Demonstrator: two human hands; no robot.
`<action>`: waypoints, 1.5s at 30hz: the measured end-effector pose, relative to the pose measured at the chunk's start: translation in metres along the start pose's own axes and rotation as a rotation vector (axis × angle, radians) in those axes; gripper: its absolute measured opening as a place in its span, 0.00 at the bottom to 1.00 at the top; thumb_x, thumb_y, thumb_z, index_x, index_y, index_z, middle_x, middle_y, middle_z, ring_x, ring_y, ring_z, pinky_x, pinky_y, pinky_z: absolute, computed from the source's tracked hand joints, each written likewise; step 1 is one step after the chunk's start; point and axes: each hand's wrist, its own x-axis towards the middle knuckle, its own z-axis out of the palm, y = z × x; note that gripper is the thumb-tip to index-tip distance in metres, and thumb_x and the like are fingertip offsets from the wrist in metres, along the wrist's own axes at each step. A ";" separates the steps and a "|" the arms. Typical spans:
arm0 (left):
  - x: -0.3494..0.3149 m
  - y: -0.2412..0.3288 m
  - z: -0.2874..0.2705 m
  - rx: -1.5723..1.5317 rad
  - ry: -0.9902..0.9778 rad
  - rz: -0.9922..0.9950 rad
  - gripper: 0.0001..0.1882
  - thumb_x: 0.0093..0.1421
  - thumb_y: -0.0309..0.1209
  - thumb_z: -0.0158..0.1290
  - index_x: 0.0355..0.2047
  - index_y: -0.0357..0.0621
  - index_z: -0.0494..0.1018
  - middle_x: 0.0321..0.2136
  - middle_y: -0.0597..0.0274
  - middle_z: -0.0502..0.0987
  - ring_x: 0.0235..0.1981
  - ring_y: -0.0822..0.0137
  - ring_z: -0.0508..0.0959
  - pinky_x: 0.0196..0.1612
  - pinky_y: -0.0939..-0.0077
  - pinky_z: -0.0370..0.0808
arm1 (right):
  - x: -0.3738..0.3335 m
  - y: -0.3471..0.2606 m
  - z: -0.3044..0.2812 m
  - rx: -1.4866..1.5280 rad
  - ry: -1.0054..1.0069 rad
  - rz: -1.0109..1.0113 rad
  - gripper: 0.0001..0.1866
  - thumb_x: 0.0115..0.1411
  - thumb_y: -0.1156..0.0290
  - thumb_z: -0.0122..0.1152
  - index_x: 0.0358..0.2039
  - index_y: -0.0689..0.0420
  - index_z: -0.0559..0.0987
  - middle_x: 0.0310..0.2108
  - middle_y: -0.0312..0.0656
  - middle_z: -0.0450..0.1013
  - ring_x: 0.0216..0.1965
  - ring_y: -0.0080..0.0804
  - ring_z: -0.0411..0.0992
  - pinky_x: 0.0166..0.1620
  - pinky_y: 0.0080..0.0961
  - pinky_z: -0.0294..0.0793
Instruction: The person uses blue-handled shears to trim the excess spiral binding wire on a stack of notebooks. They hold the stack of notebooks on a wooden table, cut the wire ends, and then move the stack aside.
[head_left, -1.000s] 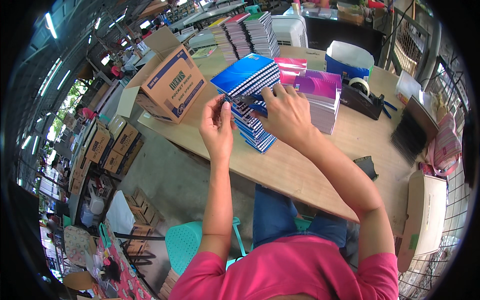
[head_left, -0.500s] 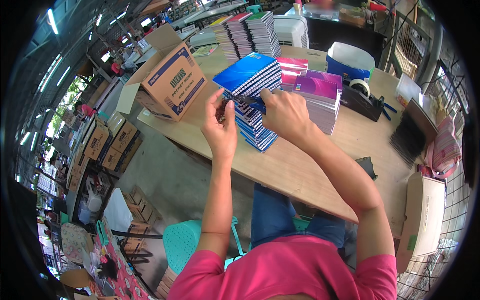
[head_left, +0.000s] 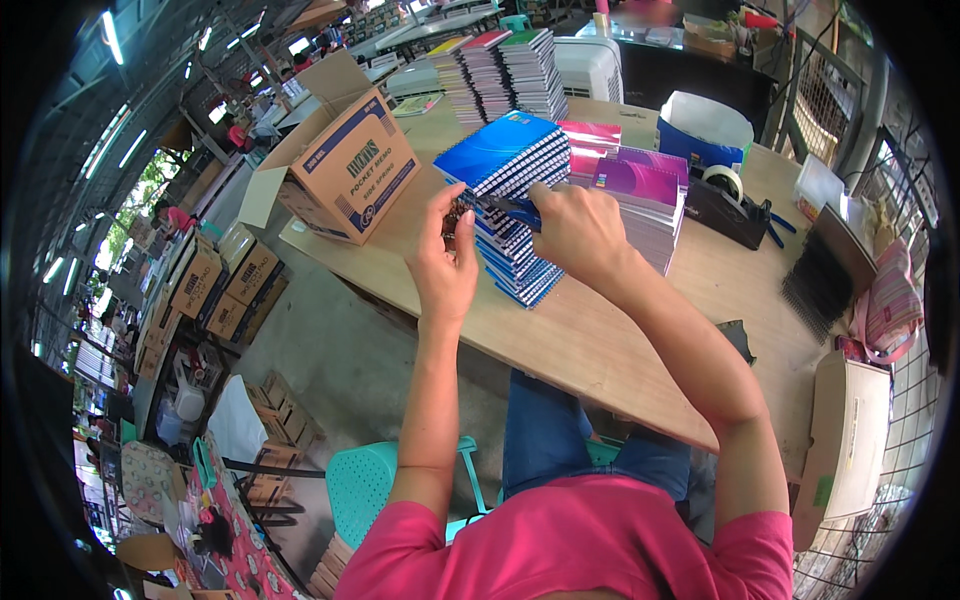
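Note:
A tall stack of blue spiral notebooks [head_left: 510,145] stands near the table's front edge, its wire bindings facing me. Closed round a pair of blue-handled pliers [head_left: 515,208], my right hand [head_left: 580,228] holds their dark jaws against the bindings, pointing left. At the stack's left corner is my left hand [head_left: 442,255], palm up, its fingers curled. A dark, coil-like bit shows between the thumb and fingers; what it is I cannot make out. Behind my right hand stands a stack of purple notebooks [head_left: 640,185].
An open cardboard box [head_left: 350,170] stands left on the table [head_left: 620,350]. Farther back rise several tall notebook stacks [head_left: 535,75]. To the right are a blue-and-white bin [head_left: 705,130], a black tape dispenser [head_left: 725,212], other pliers [head_left: 778,228] and black wire coils [head_left: 815,285].
The whole view has shifted slightly, so the table and stacks sit a little lower and farther right. Both hands stay at the blue stack, and the pliers remain against the bindings.

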 end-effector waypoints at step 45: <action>0.141 0.049 0.418 -0.628 -0.609 -0.349 0.42 0.56 0.24 0.60 0.68 0.39 0.51 0.60 0.37 0.64 0.61 0.52 0.67 0.60 0.60 0.65 | -0.222 0.188 -0.105 1.851 0.971 0.579 0.39 0.63 0.47 0.48 0.66 0.61 0.61 0.46 0.42 0.69 0.45 0.40 0.67 0.53 0.44 0.67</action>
